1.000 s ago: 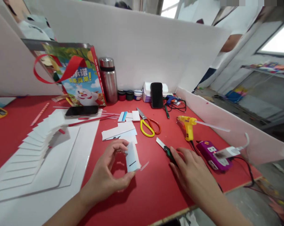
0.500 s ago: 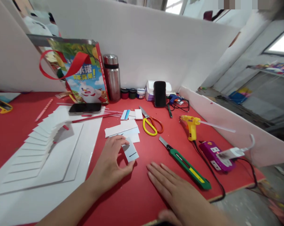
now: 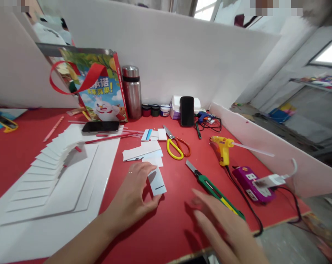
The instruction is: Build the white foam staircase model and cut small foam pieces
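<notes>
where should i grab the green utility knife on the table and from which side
Grip the utility knife by its green and yellow handle, coming from above at the near end by the right hand. It lies flat and diagonal on the red table, its bare blade pointing away toward the scissors, so keep off that far tip.

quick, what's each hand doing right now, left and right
Left hand: shut on the white card, pinched between thumb and fingers.
Right hand: open and blurred, holding nothing, just in front of the knife.
</notes>
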### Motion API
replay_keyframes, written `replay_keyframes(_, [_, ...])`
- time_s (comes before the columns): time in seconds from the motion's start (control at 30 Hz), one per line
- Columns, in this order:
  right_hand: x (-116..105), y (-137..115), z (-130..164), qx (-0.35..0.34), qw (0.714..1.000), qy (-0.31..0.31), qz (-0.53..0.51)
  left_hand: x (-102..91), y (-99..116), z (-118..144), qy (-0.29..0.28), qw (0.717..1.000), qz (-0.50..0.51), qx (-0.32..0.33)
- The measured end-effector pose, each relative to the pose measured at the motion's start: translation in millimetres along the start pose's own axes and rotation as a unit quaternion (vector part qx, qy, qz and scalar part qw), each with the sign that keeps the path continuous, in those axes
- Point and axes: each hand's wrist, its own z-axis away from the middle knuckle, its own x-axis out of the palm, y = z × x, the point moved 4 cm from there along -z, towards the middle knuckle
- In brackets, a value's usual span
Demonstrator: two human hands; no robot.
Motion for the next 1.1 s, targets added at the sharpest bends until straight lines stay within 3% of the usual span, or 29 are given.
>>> replay_keyframes(0.07, [31.3, -22.6, -41.6, 0.052, 0.987, -0.068, -0.137, 0.3, 0.9, 1.7, 0.003, 1.000, -0.009, 0.010])
replay_keyframes(0.13, [61.8, -37.9, -70.6, 0.081, 0.965, -0.151, -0.201, -0.7, 0.6, 2.9, 0.014, 1.000, -0.020, 0.010])
replay_keyframes(0.23, [81.5, -40.7, -96.4, 0.100, 0.956, -0.128, -0.243, -4.4, -3.7, 2.7, 0.040, 0.999, -0.031, -0.021])
replay_keyframes(0.33, [79.0, -33.1, -117.1, 0.075, 0.959, -0.121, -0.246, -6.4, -9.8, 0.9, 0.060, 0.996, -0.016, -0.058])
replay_keyframes(0.43, [60.4, -20.1, -152.4, 0.042, 0.989, -0.079, -0.122, -6.5, -18.1, -0.6, 0.094, 0.990, 0.008, -0.106])
replay_keyframes(0.53, [49.0, -3.5, -198.7, 0.052, 0.995, -0.048, -0.065, -4.9, -27.7, -0.7, 0.118, 0.980, 0.016, -0.157])
replay_keyframes(0.73, [72.1, 23.1, -270.7, 0.109, 0.992, -0.069, -0.007, -0.8, -39.1, 1.3, 0.102, 0.975, -0.017, -0.196])
replay_keyframes(0.83, [80.0, 24.3, -283.1, 0.103, 0.990, -0.087, 0.029, -0.3, -38.9, 1.7, 0.090, 0.978, -0.032, -0.187])
replay_keyframes(1.0, [60.9, 20.7, -284.0, 0.024, 0.991, -0.061, 0.119, -1.2, -39.9, 1.2, 0.085, 0.976, -0.040, -0.198])
replay_keyframes(1.1, [54.6, 20.3, -285.0, -0.041, 0.983, -0.090, 0.155, -1.9, -40.5, 0.7, 0.093, 0.975, -0.041, -0.199])
